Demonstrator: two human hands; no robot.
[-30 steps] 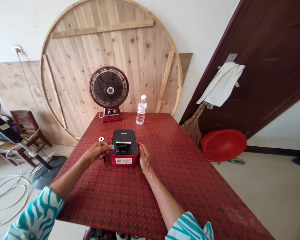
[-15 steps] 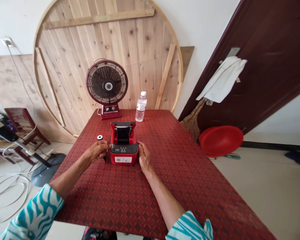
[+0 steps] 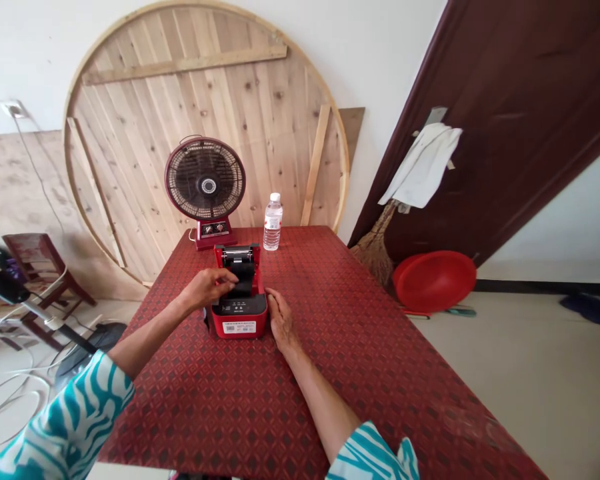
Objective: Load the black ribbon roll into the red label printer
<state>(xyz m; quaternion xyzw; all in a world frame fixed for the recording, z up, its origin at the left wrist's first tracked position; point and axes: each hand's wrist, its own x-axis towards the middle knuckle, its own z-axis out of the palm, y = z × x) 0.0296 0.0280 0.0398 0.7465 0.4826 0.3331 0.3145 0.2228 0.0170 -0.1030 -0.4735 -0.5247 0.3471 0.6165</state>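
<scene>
A small red and black label printer [image 3: 241, 325] sits on the patterned red tablecloth with its lid up. Black ribbon [image 3: 243, 288] shows inside its bay. Over that bay is my left hand [image 3: 211, 287], its thumb and fingertips drawn together at the ribbon; what they pinch, if anything, is too small to see. Stretched along the printer's right side, my right hand [image 3: 282, 321] rests against the casing with its fingers fairly straight. A dark strip hangs by the printer's left side, partly hidden.
Behind the printer stand a red desk fan [image 3: 206, 180] and a clear water bottle [image 3: 273, 223]. A large round wooden board [image 3: 215, 107] leans on the wall. On the floor to the right are a red basin [image 3: 435, 281] and a straw broom [image 3: 377, 250].
My left hand has moved from the printer's left edge up and right over the ribbon. The small white-centred roll beside the printer is no longer visible. The head view has shifted slightly.
</scene>
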